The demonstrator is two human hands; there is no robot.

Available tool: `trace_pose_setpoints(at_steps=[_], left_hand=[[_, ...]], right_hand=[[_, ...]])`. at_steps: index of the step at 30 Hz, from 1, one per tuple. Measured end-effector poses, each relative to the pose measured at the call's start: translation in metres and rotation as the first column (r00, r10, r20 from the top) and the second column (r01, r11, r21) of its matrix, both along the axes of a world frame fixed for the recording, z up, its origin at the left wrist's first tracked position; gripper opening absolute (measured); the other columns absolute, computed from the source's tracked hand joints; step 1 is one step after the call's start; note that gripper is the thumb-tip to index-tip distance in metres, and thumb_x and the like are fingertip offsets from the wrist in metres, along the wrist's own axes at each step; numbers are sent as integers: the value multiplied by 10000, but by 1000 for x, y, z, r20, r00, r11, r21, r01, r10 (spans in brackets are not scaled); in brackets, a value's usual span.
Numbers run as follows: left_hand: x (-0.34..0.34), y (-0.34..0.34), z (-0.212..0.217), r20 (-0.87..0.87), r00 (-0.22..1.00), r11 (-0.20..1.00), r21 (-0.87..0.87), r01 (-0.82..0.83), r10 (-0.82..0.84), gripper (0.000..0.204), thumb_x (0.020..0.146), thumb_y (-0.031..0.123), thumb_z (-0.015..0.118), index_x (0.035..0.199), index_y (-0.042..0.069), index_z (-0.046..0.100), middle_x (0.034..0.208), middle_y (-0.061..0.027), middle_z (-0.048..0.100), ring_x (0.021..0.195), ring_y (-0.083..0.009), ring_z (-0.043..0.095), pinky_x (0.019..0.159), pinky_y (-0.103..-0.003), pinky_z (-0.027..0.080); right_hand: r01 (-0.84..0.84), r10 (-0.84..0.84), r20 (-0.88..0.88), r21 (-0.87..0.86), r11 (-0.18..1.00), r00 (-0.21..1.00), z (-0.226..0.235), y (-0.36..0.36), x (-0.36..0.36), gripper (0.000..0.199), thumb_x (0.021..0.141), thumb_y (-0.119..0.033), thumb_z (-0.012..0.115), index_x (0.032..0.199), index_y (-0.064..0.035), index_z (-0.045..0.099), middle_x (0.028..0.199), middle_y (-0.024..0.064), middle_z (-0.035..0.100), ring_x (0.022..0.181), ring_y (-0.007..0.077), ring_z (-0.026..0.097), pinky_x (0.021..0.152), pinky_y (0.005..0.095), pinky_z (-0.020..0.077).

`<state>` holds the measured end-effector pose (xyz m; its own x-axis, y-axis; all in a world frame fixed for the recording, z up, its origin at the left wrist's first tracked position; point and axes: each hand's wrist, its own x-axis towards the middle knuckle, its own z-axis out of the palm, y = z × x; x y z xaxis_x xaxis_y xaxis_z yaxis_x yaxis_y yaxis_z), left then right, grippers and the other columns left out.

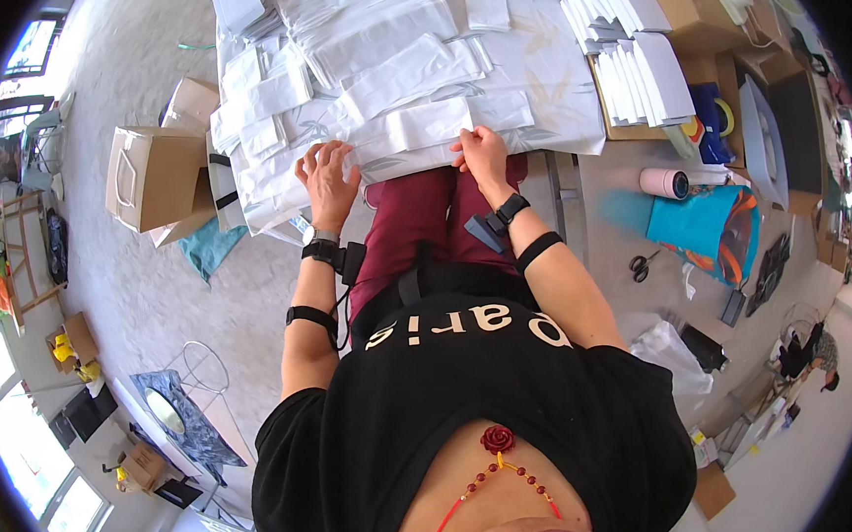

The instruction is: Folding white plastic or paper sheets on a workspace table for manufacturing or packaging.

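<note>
Two hands at the table's [575, 142] near edge, over white folded sheets. Left hand [327, 174] flat, fingers spread, pressing a sheet [407, 129]; right hand [482, 151] pinching the same sheet's near edge, grip closed on it. Likely mid-fold or smoothing. Next move probably needs edges squared, then a firm crease. More stacks [629, 64] beyond.

white folded stacks [382, 61] crowding table [561, 79]
</note>
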<state>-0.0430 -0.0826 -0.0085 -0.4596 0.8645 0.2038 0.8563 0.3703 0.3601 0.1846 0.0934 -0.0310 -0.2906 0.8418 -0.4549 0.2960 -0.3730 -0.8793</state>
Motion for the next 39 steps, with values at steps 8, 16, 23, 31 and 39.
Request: trace_pose_setpoints(at_steps=[8, 16, 23, 31, 39], left_hand=[[-12, 2, 0, -2, 999, 998, -14, 55, -55, 296, 816, 155, 748, 1110, 190, 735, 1245, 42, 683, 1317, -246, 519, 1157, -528, 246], [-14, 2, 1, 9, 999, 998, -25, 53, -53, 278, 822, 120, 731, 1094, 172, 730, 1221, 41, 688, 1295, -230, 537, 1165, -502, 249], [-12, 6, 7, -31, 997, 996, -53, 69, -71, 308, 805, 86, 718, 1105, 158, 715, 1244, 10, 686, 1269, -229, 562, 1130, -501, 282], [47, 67, 30, 115, 982, 977, 173, 126, -147, 345, 810, -36, 617, 1135, 40, 702, 1195, -122, 654, 1166, -345, 565, 1007, -459, 434], [110, 137, -3, 383, 880, 954, 207, 216, -282, 334, 899, 41, 690, 1227, -15, 659, 1188, -206, 610, 1116, -408, 606, 978, -462, 510]], right_hand=[[0, 0, -15, 20, 1000, 1000, 1, -1, 2, 226, 1004, -162, 622, 882, 28, 600, 771, 118, 744, 507, 173, 687, 422, 290, 523], [8, -7, -39, 18, 1000, 999, 4, -1, 3, 205, 992, -139, 637, 889, 37, 608, 760, 117, 732, 511, 178, 692, 421, 290, 532], [12, -13, 4, 61, 998, 1000, 7, 1, 7, 206, 972, -164, 669, 943, 29, 603, 746, 113, 724, 509, 184, 684, 453, 316, 530], [-175, -206, 434, 688, 705, 877, 12, 47, 56, 324, 893, -248, 775, 1079, -53, 596, 950, 139, 657, 951, 336, 670, 782, 481, 544], [-359, -213, 719, 552, 752, 661, 7, 80, 64, 353, 878, -243, 803, 1107, -47, 620, 1124, 171, 611, 1079, 384, 618, 886, 486, 534]])
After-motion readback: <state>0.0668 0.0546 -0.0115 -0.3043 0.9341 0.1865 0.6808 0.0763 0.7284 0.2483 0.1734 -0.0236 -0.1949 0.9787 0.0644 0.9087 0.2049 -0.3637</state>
